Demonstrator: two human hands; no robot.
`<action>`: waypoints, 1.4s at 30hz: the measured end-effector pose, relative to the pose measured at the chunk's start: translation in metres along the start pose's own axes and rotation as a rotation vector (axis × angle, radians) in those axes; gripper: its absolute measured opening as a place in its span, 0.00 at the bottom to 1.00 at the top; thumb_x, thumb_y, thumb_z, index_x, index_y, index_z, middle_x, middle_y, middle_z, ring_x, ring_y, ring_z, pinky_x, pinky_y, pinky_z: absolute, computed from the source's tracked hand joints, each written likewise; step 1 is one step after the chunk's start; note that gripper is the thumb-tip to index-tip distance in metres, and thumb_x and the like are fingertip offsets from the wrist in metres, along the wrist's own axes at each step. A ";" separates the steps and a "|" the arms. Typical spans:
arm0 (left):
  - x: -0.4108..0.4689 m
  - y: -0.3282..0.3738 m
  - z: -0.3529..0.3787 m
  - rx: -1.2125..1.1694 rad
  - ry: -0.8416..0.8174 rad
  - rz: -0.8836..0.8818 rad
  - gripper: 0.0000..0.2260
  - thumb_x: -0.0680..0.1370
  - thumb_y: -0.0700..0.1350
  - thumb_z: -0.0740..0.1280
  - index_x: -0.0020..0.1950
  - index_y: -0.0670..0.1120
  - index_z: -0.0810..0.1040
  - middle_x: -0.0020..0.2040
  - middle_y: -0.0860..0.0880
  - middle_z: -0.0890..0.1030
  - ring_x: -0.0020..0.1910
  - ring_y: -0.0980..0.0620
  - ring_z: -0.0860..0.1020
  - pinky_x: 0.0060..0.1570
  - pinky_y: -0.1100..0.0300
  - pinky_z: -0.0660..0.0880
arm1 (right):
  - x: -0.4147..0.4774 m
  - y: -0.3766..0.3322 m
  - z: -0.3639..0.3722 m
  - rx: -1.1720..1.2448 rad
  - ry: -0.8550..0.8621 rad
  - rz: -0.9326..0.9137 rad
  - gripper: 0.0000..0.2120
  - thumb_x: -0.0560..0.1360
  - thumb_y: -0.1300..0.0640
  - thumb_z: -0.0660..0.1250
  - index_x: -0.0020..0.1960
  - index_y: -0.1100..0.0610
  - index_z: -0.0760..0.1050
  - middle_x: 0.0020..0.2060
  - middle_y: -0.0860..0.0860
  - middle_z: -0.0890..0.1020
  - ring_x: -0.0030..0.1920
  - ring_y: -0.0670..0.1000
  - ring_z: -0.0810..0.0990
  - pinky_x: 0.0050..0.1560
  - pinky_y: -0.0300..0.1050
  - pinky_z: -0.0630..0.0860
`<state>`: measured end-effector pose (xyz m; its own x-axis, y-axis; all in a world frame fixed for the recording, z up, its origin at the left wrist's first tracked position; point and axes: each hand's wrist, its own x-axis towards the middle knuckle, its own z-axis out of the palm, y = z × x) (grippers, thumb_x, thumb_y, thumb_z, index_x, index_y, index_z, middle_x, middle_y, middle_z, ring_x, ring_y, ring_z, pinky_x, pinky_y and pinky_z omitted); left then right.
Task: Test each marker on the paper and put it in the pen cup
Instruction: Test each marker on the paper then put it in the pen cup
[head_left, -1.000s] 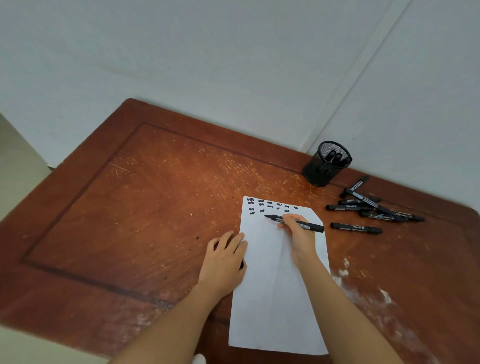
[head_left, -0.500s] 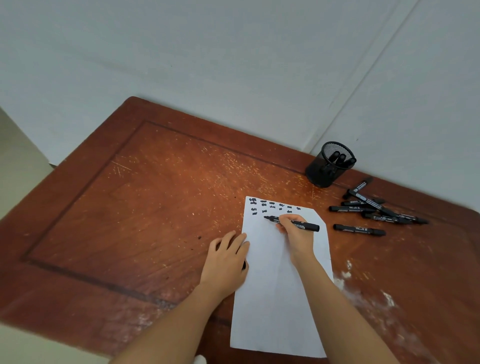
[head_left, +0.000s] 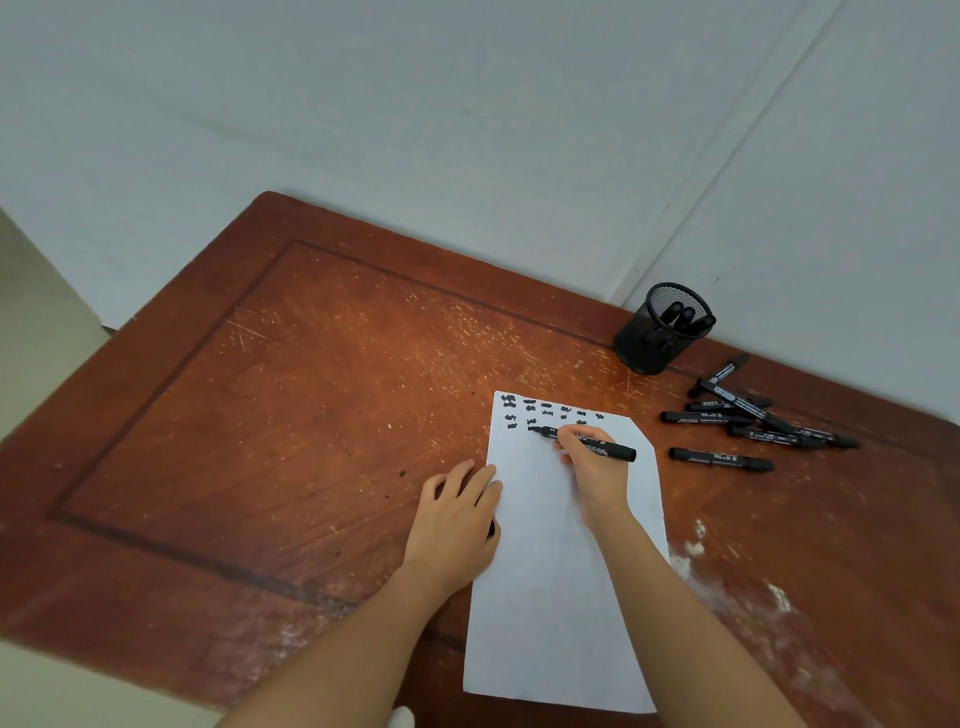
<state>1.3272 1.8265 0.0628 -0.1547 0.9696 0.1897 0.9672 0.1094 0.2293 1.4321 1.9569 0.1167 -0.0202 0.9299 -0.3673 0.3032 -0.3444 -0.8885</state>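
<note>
A marker (head_left: 614, 451) gripped by the right hand (head_left: 592, 475) is tested on paper (head_left: 540, 597) (left hand (head_left: 457, 512) laid flat); the pen cup (head_left: 644, 348) is likely needed next.

1. I see a scratched reddish-brown wooden table (head_left: 311, 415), scuffed white at its near right.
2. A white paper (head_left: 550, 597) lies flat, black marks along its far edge.
3. A mesh pen cup (head_left: 644, 348) stands far right, loose markers (head_left: 719, 458) lying near it.
</note>
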 end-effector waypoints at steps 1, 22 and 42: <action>0.000 0.000 0.001 0.004 0.005 0.000 0.15 0.63 0.48 0.69 0.48 0.49 0.81 0.54 0.51 0.81 0.54 0.48 0.80 0.47 0.51 0.77 | 0.000 0.000 0.000 -0.001 0.000 0.002 0.04 0.75 0.59 0.66 0.42 0.52 0.76 0.41 0.53 0.80 0.40 0.49 0.76 0.41 0.36 0.73; 0.000 0.000 0.000 -0.025 -0.023 -0.007 0.14 0.64 0.48 0.65 0.47 0.49 0.81 0.53 0.51 0.82 0.53 0.48 0.80 0.45 0.51 0.78 | -0.012 0.001 -0.018 0.266 0.090 0.047 0.05 0.75 0.64 0.66 0.41 0.56 0.76 0.35 0.54 0.80 0.34 0.50 0.76 0.40 0.38 0.74; -0.002 0.003 -0.039 -0.602 -0.024 -0.236 0.19 0.77 0.56 0.56 0.48 0.45 0.81 0.45 0.56 0.79 0.49 0.54 0.73 0.50 0.59 0.62 | -0.119 -0.018 -0.090 0.025 -0.104 -0.177 0.08 0.74 0.66 0.65 0.47 0.54 0.78 0.34 0.53 0.80 0.35 0.49 0.77 0.41 0.39 0.73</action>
<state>1.3231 1.8162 0.1000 -0.3380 0.9399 0.0489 0.6245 0.1851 0.7588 1.5151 1.8640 0.2012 -0.1696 0.9582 -0.2304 0.2630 -0.1813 -0.9476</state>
